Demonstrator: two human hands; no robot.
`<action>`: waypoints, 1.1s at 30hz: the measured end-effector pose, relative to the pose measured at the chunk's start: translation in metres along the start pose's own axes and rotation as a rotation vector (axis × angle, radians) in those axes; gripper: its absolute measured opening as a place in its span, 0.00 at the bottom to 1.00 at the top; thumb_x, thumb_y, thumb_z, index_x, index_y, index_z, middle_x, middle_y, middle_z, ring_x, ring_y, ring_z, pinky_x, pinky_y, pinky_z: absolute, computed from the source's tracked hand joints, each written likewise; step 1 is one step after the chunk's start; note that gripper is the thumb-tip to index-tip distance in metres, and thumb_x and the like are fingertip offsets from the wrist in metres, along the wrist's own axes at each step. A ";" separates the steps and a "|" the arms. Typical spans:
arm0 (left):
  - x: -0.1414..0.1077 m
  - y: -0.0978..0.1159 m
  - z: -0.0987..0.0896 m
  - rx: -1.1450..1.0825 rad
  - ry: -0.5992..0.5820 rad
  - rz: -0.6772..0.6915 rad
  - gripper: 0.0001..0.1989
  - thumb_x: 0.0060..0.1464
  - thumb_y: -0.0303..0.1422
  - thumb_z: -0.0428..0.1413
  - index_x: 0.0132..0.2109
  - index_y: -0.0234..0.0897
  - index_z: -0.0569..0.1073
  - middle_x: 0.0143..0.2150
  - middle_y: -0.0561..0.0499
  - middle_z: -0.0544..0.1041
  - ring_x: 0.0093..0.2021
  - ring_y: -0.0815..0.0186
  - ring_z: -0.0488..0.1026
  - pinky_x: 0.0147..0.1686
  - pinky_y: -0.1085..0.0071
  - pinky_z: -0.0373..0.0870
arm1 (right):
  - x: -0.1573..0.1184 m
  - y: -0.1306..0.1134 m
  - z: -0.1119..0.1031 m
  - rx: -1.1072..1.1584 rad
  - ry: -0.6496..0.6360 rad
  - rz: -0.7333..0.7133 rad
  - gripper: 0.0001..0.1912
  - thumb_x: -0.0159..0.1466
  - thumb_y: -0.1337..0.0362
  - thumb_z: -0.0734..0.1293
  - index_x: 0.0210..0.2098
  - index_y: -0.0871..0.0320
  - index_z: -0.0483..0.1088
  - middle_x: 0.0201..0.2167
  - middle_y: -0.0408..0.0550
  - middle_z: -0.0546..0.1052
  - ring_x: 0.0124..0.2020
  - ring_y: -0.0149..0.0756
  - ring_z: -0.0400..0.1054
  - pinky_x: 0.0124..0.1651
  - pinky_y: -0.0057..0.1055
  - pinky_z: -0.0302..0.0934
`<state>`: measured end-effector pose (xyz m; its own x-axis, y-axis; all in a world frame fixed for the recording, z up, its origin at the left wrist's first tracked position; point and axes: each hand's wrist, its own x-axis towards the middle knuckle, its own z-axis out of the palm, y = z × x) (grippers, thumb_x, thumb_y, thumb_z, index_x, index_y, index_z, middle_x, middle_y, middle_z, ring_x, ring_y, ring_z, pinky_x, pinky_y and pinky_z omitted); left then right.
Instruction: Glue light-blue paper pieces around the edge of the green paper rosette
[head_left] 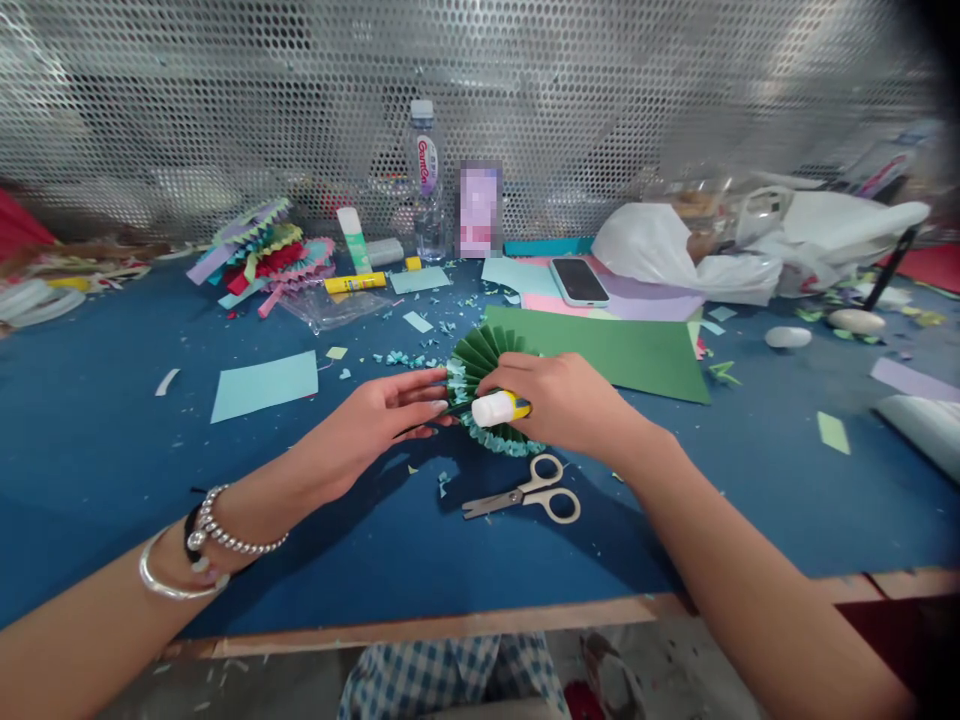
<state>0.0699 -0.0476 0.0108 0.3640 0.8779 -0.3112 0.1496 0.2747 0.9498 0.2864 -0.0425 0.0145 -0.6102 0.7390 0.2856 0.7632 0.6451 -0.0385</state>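
A pleated green paper fan (480,352) with a frilly light-blue edge is spread over the blue table, between my two hands. My left hand (367,425) pinches the fan's left edge between thumb and fingers. In my right hand (574,400) is a glue stick (495,408), yellow with a white end that points left over the pleats. The right fingers and the glue stick cover part of the fan, and the glue stick's tip is hidden. Just below the fan lie scissors (517,495) with pale handles, their blades pointing left.
Green card (637,355) lies right of the fan, with a phone (579,282) behind it. A water bottle (426,190), more glue sticks (354,283) and folded paper strips (259,250) stand or lie at the back. Light-blue paper (266,385) and scraps are scattered around.
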 end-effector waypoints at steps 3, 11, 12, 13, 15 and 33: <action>0.001 0.001 0.000 0.025 0.006 -0.006 0.22 0.51 0.37 0.57 0.54 0.42 0.67 0.51 0.48 0.73 0.46 0.63 0.73 0.41 0.72 0.71 | 0.000 -0.001 0.001 -0.011 -0.002 -0.001 0.12 0.53 0.70 0.62 0.36 0.55 0.70 0.33 0.42 0.74 0.23 0.28 0.60 0.23 0.29 0.40; 0.006 -0.001 -0.004 0.652 0.178 0.315 0.21 0.49 0.50 0.53 0.43 0.40 0.72 0.39 0.49 0.77 0.37 0.62 0.73 0.35 0.70 0.68 | 0.000 0.001 0.001 -0.039 0.012 0.026 0.08 0.55 0.66 0.63 0.36 0.55 0.69 0.32 0.42 0.73 0.23 0.28 0.60 0.23 0.29 0.39; 0.005 -0.002 -0.004 0.769 0.204 0.379 0.20 0.49 0.50 0.53 0.42 0.40 0.72 0.37 0.50 0.77 0.36 0.62 0.73 0.34 0.70 0.67 | 0.000 0.002 0.001 -0.045 0.009 0.029 0.08 0.56 0.66 0.63 0.36 0.55 0.69 0.32 0.42 0.73 0.24 0.28 0.60 0.23 0.28 0.39; 0.005 -0.003 -0.004 0.875 0.217 0.429 0.19 0.49 0.50 0.53 0.41 0.40 0.72 0.36 0.50 0.77 0.35 0.62 0.72 0.33 0.70 0.66 | 0.000 0.001 0.002 -0.051 0.005 0.028 0.08 0.56 0.66 0.63 0.36 0.55 0.69 0.32 0.42 0.73 0.24 0.28 0.60 0.23 0.28 0.39; 0.004 -0.006 -0.004 1.048 0.201 0.481 0.18 0.52 0.48 0.50 0.41 0.41 0.72 0.36 0.50 0.76 0.35 0.62 0.72 0.32 0.71 0.64 | 0.001 0.001 0.004 -0.061 -0.002 0.026 0.08 0.56 0.67 0.62 0.36 0.55 0.68 0.33 0.43 0.73 0.24 0.29 0.61 0.23 0.28 0.40; 0.016 -0.010 -0.019 0.988 0.496 0.548 0.09 0.57 0.37 0.47 0.39 0.38 0.68 0.35 0.49 0.76 0.35 0.63 0.73 0.33 0.71 0.62 | 0.004 -0.050 0.023 0.312 0.168 0.228 0.12 0.62 0.59 0.57 0.43 0.57 0.54 0.33 0.46 0.73 0.20 0.30 0.64 0.21 0.27 0.48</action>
<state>0.0571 -0.0288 -0.0029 0.2414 0.8970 0.3704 0.7960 -0.4013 0.4531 0.2409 -0.0676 -0.0048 -0.3699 0.8442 0.3878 0.7581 0.5156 -0.3993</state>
